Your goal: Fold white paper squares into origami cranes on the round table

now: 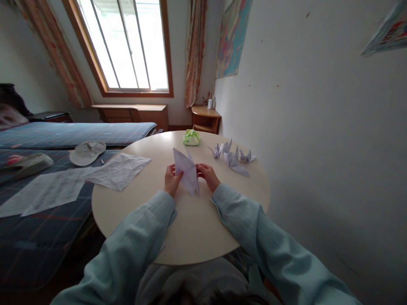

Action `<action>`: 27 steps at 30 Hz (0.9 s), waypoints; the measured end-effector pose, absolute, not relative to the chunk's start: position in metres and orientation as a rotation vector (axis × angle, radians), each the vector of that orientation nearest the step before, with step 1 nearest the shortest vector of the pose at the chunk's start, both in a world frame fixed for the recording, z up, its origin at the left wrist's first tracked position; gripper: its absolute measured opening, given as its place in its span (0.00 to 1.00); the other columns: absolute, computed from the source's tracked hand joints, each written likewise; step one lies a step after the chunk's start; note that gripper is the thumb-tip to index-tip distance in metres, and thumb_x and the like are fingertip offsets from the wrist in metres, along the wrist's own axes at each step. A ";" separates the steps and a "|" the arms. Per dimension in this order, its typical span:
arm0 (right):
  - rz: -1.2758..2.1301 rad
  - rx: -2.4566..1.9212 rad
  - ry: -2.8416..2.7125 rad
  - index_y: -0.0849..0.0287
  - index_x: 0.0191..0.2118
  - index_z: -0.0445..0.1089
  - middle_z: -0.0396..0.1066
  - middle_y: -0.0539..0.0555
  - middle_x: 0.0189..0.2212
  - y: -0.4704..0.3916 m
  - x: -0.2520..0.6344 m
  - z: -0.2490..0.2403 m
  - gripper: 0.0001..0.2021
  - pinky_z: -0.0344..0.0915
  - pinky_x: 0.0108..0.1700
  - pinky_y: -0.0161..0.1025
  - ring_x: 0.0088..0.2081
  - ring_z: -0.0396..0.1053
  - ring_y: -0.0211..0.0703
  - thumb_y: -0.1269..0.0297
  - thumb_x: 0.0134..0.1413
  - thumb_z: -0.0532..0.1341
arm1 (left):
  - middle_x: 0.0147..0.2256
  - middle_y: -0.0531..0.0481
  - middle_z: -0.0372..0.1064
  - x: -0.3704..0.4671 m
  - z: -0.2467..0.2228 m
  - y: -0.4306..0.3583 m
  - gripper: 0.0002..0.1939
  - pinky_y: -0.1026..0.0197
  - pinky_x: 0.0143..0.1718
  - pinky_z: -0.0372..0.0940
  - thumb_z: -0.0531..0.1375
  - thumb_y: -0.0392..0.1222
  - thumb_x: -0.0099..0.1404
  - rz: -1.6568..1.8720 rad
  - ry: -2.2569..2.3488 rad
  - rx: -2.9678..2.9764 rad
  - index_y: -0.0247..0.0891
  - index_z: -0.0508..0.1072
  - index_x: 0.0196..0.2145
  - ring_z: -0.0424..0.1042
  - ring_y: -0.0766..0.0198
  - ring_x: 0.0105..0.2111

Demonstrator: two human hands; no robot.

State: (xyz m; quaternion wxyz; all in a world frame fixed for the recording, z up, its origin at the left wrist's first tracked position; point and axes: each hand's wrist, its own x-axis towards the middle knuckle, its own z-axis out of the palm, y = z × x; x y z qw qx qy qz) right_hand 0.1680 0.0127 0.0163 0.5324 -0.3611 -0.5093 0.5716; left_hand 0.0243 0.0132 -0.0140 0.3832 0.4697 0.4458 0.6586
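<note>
A partly folded piece of white origami paper point(187, 171) is held up over the round table point(133, 220). Its wide flap points to the upper left, and narrow split points hang at the bottom. My left hand point(172, 180) pinches its left side, thumb in front and fingers behind. On the other edge, my right hand point(208, 174) has its fingertips closed on the paper. Behind and to the right stand several folded paper cranes point(233, 160), close together on the tabletop.
A green tissue pack point(191, 138) lies at the table's far side. A creased paper sheet point(122, 170) overhangs the left edge. On the bed point(63, 237) are printed sheets point(54, 190) and a pale cap point(87, 153). The wall point(318, 148) is close on the right.
</note>
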 end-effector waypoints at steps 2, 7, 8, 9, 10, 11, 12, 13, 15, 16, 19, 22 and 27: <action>1.349 -0.860 -1.199 0.61 0.21 0.64 0.63 0.48 0.19 0.013 0.168 0.017 0.12 0.54 0.26 0.31 0.24 0.59 0.32 0.55 0.39 0.57 | 0.30 0.51 0.64 0.024 -0.014 0.013 0.17 0.63 0.29 0.62 0.60 0.39 0.43 1.690 1.186 1.214 0.36 0.62 0.32 0.65 0.66 0.28; 1.258 -0.920 -1.154 0.60 0.27 0.65 0.65 0.49 0.27 0.018 0.171 0.016 0.11 0.56 0.31 0.32 0.30 0.62 0.34 0.58 0.38 0.58 | 0.26 0.52 0.66 0.022 -0.015 0.015 0.14 0.64 0.27 0.61 0.60 0.44 0.45 1.718 1.246 1.236 0.34 0.66 0.29 0.64 0.66 0.26; 1.247 -0.932 -1.141 0.60 0.29 0.65 0.65 0.49 0.28 0.019 0.171 0.015 0.11 0.57 0.32 0.32 0.31 0.62 0.34 0.59 0.37 0.59 | 0.26 0.51 0.66 0.021 -0.015 0.016 0.14 0.64 0.27 0.61 0.60 0.45 0.45 1.732 1.247 1.228 0.34 0.66 0.30 0.64 0.66 0.26; 1.243 -0.944 -1.122 0.59 0.30 0.64 0.65 0.49 0.30 0.020 0.171 0.015 0.11 0.57 0.33 0.33 0.32 0.62 0.34 0.60 0.36 0.59 | 0.26 0.50 0.66 0.021 -0.016 0.017 0.15 0.64 0.27 0.60 0.60 0.45 0.44 1.744 1.254 1.219 0.34 0.67 0.29 0.64 0.65 0.26; 1.244 -0.956 -1.100 0.59 0.31 0.64 0.65 0.49 0.30 0.020 0.171 0.014 0.12 0.58 0.34 0.33 0.33 0.62 0.35 0.60 0.36 0.60 | 0.26 0.50 0.67 0.021 -0.016 0.018 0.15 0.64 0.27 0.60 0.60 0.45 0.44 1.757 1.266 1.208 0.35 0.67 0.29 0.64 0.65 0.26; 1.254 -0.963 -1.081 0.58 0.31 0.63 0.65 0.49 0.31 0.020 0.171 0.014 0.13 0.58 0.34 0.34 0.33 0.62 0.35 0.61 0.35 0.60 | 0.26 0.50 0.67 0.021 -0.016 0.018 0.14 0.64 0.27 0.60 0.60 0.45 0.44 1.767 1.281 1.196 0.35 0.67 0.29 0.65 0.64 0.26; 1.270 -0.966 -1.066 0.58 0.32 0.63 0.65 0.49 0.31 0.021 0.171 0.014 0.14 0.58 0.35 0.34 0.33 0.62 0.35 0.61 0.34 0.61 | 0.26 0.50 0.67 0.021 -0.016 0.018 0.14 0.64 0.26 0.60 0.60 0.45 0.44 1.776 1.293 1.186 0.35 0.67 0.28 0.65 0.64 0.26; 1.288 -0.965 -1.057 0.58 0.32 0.62 0.65 0.49 0.31 0.021 0.170 0.014 0.14 0.58 0.34 0.34 0.33 0.63 0.35 0.60 0.34 0.61 | 0.26 0.50 0.67 0.021 -0.016 0.018 0.14 0.64 0.26 0.60 0.60 0.45 0.44 1.784 1.301 1.174 0.35 0.67 0.28 0.65 0.64 0.26; 1.318 -0.957 -1.058 0.58 0.32 0.62 0.64 0.49 0.30 0.020 0.170 0.014 0.14 0.58 0.33 0.34 0.32 0.63 0.35 0.60 0.34 0.61 | 0.25 0.50 0.67 0.022 -0.015 0.018 0.12 0.64 0.26 0.60 0.59 0.44 0.44 1.797 1.305 1.150 0.36 0.66 0.27 0.65 0.64 0.25; 1.322 -0.954 -1.064 0.58 0.31 0.62 0.64 0.49 0.29 0.020 0.170 0.013 0.14 0.58 0.32 0.34 0.32 0.62 0.35 0.60 0.34 0.61 | 0.25 0.50 0.67 0.022 -0.015 0.017 0.12 0.64 0.25 0.60 0.59 0.43 0.44 1.802 1.306 1.142 0.36 0.66 0.27 0.65 0.64 0.25; 1.291 -0.968 -1.074 0.59 0.31 0.62 0.64 0.48 0.27 0.021 0.170 0.013 0.14 0.57 0.30 0.32 0.30 0.62 0.34 0.59 0.35 0.60 | 0.25 0.50 0.67 0.022 -0.013 0.016 0.10 0.64 0.25 0.60 0.58 0.42 0.44 1.815 1.300 1.128 0.36 0.66 0.27 0.65 0.64 0.25; 1.269 -0.982 -1.072 0.59 0.30 0.63 0.65 0.48 0.26 0.022 0.171 0.012 0.11 0.56 0.28 0.31 0.28 0.61 0.33 0.60 0.36 0.59 | 0.25 0.50 0.67 0.022 -0.013 0.016 0.11 0.63 0.26 0.60 0.58 0.42 0.44 1.827 1.303 1.108 0.35 0.66 0.27 0.65 0.64 0.25; 1.287 -0.985 -1.077 0.59 0.30 0.64 0.65 0.48 0.26 0.022 0.172 0.012 0.08 0.56 0.29 0.31 0.28 0.63 0.32 0.65 0.37 0.57 | 0.27 0.49 0.68 0.020 -0.014 0.019 0.11 0.63 0.26 0.61 0.57 0.41 0.45 1.864 1.311 1.058 0.34 0.66 0.28 0.66 0.64 0.26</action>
